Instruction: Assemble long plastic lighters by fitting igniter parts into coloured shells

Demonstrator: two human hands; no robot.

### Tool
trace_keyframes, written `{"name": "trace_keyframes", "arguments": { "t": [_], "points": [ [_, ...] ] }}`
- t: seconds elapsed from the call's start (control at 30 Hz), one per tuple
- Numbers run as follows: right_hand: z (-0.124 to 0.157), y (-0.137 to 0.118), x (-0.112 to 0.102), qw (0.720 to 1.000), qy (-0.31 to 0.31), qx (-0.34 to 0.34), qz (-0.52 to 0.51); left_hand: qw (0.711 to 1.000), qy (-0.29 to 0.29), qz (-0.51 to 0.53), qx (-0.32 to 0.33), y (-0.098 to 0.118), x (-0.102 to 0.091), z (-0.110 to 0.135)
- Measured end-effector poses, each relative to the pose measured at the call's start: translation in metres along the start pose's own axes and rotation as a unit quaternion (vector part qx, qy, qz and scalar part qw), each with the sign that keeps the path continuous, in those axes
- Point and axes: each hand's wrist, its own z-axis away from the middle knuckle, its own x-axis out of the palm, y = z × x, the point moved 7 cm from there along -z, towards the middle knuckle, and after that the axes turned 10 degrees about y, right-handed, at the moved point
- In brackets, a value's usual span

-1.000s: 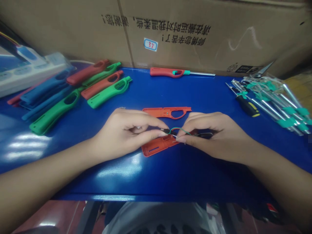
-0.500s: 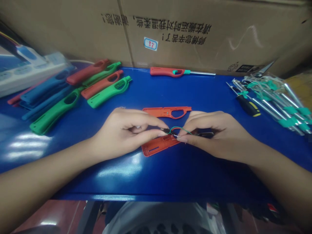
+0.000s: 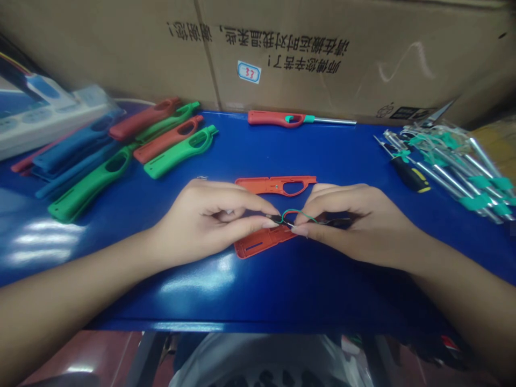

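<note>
My left hand [image 3: 217, 215] is closed in a pinch on a small black part [image 3: 274, 218], with thin green and red wires at its end. Facing it, my right hand [image 3: 358, 228] pinches a thin wire by its pale end close to that part. The green wire [image 3: 297, 211] arcs between the hands towards a dark piece [image 3: 337, 221] under the right fingers, mostly hidden. Below the fingertips lies an orange-red lighter shell half [image 3: 258, 244], its right end covered by the right hand. Just behind the hands rests the matching shell half [image 3: 258, 185], inner side up.
Red, green and blue shells [image 3: 177, 153] lie at left beside a white power strip [image 3: 20, 129]. An assembled red lighter [image 3: 274, 119] lies before the cardboard box [image 3: 121, 48]. At right are a black-yellow screwdriver [image 3: 411, 173] and piled metal tubes with green parts [image 3: 471, 172].
Both hands keep their pinches in nearly the same place. The black part and the wires between the fingertips have shifted very slightly.
</note>
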Motion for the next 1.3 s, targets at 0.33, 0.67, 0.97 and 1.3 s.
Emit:
{"name": "trace_keyframes", "arguments": {
  "t": [0.33, 0.67, 0.97, 1.3],
  "points": [
    [0.002, 0.015, 0.002, 0.989, -0.014, 0.125, -0.08, 1.0, 0.0, 0.006, -0.011, 0.003, 0.001, 0.002],
    [0.001, 0.015, 0.002, 0.991, -0.004, 0.11, -0.071, 0.999, 0.013, 0.025, -0.023, 0.003, 0.001, 0.002],
    [0.003, 0.023, 0.001, 0.981, 0.033, 0.146, -0.123, 0.999, 0.019, 0.031, -0.034, 0.003, 0.001, 0.002],
    [0.001, 0.014, 0.002, 0.984, 0.028, 0.133, -0.112, 0.999, 0.001, 0.028, -0.031, 0.004, 0.004, 0.004]
  ]
}}
